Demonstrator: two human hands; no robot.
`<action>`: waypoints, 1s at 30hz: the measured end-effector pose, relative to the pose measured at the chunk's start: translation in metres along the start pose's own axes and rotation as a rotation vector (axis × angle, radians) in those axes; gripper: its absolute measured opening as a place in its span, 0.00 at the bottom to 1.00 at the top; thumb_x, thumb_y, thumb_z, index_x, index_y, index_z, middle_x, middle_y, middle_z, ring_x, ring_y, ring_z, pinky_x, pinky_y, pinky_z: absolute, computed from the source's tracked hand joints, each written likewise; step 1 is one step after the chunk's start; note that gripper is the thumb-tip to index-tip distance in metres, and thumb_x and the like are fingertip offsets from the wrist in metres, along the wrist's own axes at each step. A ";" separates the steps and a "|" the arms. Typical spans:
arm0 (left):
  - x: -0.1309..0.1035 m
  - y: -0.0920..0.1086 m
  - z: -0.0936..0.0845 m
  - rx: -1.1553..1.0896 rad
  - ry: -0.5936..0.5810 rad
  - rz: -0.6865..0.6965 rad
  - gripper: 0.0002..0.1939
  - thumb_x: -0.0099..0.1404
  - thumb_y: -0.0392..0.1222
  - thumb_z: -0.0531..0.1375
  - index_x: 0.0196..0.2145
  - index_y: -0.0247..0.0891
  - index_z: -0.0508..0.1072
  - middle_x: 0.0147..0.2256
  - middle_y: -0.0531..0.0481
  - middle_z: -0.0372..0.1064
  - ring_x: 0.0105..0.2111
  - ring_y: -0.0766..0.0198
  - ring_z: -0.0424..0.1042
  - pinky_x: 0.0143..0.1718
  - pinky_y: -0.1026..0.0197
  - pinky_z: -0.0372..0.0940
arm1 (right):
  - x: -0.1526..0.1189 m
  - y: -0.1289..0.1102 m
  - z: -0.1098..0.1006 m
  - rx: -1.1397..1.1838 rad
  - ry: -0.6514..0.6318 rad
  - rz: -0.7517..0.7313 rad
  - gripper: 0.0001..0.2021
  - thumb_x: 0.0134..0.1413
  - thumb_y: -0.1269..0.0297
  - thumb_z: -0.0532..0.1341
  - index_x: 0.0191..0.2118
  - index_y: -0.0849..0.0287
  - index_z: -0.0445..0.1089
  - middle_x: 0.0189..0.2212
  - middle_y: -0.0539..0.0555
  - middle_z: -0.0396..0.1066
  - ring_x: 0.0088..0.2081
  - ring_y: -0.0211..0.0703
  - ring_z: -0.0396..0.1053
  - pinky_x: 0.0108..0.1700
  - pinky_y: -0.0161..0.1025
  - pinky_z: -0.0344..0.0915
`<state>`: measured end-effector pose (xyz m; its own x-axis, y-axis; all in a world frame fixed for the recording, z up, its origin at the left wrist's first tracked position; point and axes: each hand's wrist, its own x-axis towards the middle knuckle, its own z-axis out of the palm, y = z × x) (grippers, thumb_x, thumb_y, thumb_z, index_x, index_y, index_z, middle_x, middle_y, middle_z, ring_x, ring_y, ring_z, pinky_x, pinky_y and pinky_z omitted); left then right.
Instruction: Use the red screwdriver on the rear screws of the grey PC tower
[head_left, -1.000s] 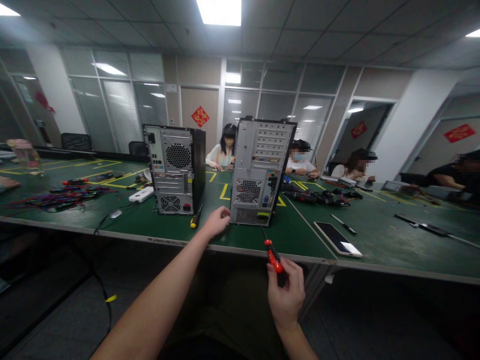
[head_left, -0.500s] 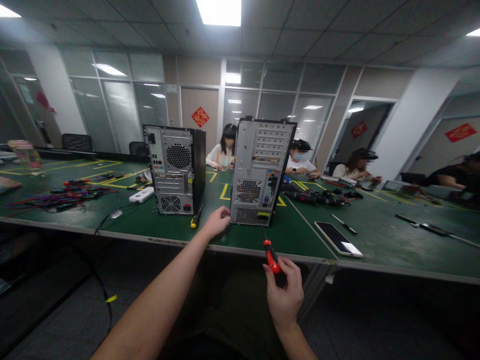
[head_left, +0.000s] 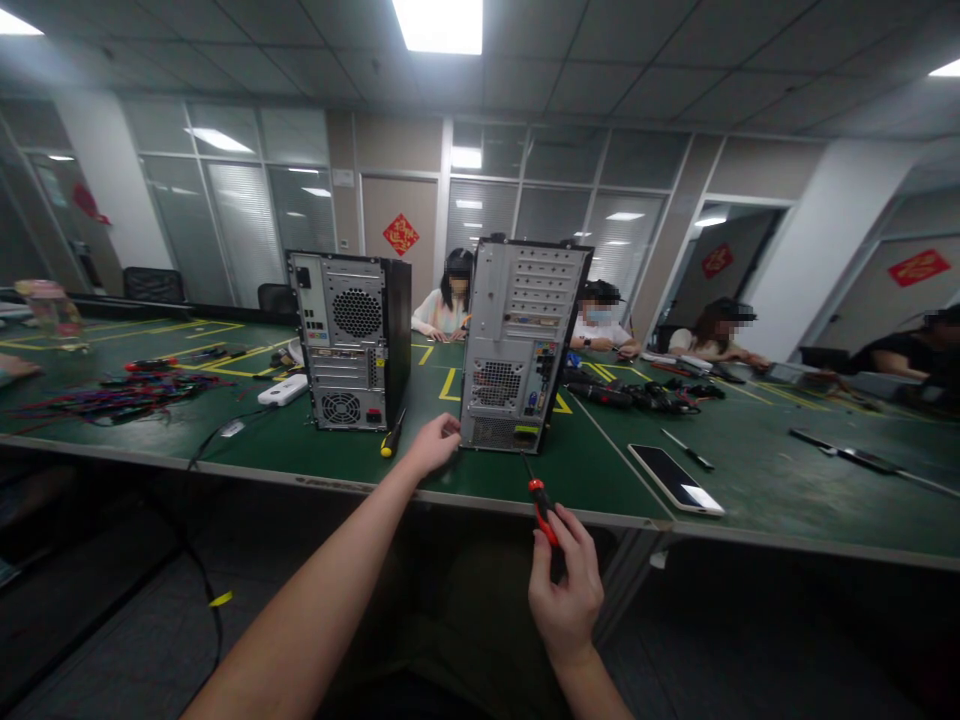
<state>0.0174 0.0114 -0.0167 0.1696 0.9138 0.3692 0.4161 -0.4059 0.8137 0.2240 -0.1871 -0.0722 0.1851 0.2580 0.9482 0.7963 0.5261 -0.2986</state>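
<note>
Two computer cases stand upright with their rear panels towards me. At the lower left edge of the taller computer case [head_left: 491, 300], my left hand [head_left: 435, 445] rests with its fingers curled against the metal. My right hand [head_left: 570, 585] is closed round the red and black handle of a screwdriver [head_left: 541, 508]. The shaft points up to the bottom edge of that case; whether the tip touches a screw is too small to tell. Left of it stands the shorter computer case [head_left: 349, 345], with a yellow and black screwdriver [head_left: 390, 438] lying beside its base.
On the green table [head_left: 592, 470] lie a phone [head_left: 675, 480] and a thin pen-like tool [head_left: 688, 450] to the right. Black cables [head_left: 645, 395] lie behind them. A white power strip [head_left: 283, 390] and tangled thin wires [head_left: 112, 395] are on the left. Several people sit across the table.
My right hand's fingers have shifted forward along the screwdriver handle and cover more of it. The left hand and both cases look unmoved.
</note>
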 end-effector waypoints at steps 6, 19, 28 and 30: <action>0.001 -0.003 0.000 0.004 -0.012 0.005 0.10 0.61 0.36 0.59 0.41 0.38 0.75 0.40 0.49 0.76 0.36 0.63 0.74 0.38 0.63 0.66 | -0.002 0.003 0.001 -0.024 0.023 0.012 0.16 0.65 0.72 0.63 0.57 0.58 0.73 0.51 0.62 0.75 0.51 0.51 0.76 0.51 0.50 0.78; -0.003 0.010 -0.003 0.022 -0.003 -0.020 0.08 0.62 0.34 0.59 0.40 0.37 0.75 0.39 0.49 0.77 0.35 0.64 0.74 0.38 0.63 0.66 | -0.005 0.005 0.002 -0.033 -0.067 -0.067 0.20 0.65 0.77 0.62 0.59 0.57 0.71 0.54 0.62 0.74 0.54 0.48 0.75 0.54 0.46 0.75; -0.003 0.008 -0.001 0.002 0.009 -0.010 0.09 0.61 0.34 0.59 0.40 0.37 0.75 0.38 0.49 0.76 0.33 0.64 0.73 0.39 0.62 0.67 | -0.002 0.006 0.000 -0.035 0.024 -0.001 0.12 0.58 0.66 0.72 0.45 0.59 0.73 0.42 0.58 0.74 0.43 0.46 0.75 0.44 0.44 0.76; -0.002 0.007 -0.001 -0.003 0.012 -0.005 0.09 0.60 0.34 0.59 0.39 0.37 0.75 0.37 0.49 0.76 0.33 0.64 0.73 0.39 0.62 0.67 | 0.000 0.006 -0.001 -0.034 0.037 0.004 0.12 0.58 0.66 0.72 0.44 0.60 0.73 0.41 0.58 0.74 0.42 0.46 0.75 0.44 0.44 0.76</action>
<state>0.0190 0.0062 -0.0111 0.1568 0.9154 0.3708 0.4146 -0.4018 0.8165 0.2289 -0.1849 -0.0738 0.2092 0.2298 0.9505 0.8142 0.4974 -0.2995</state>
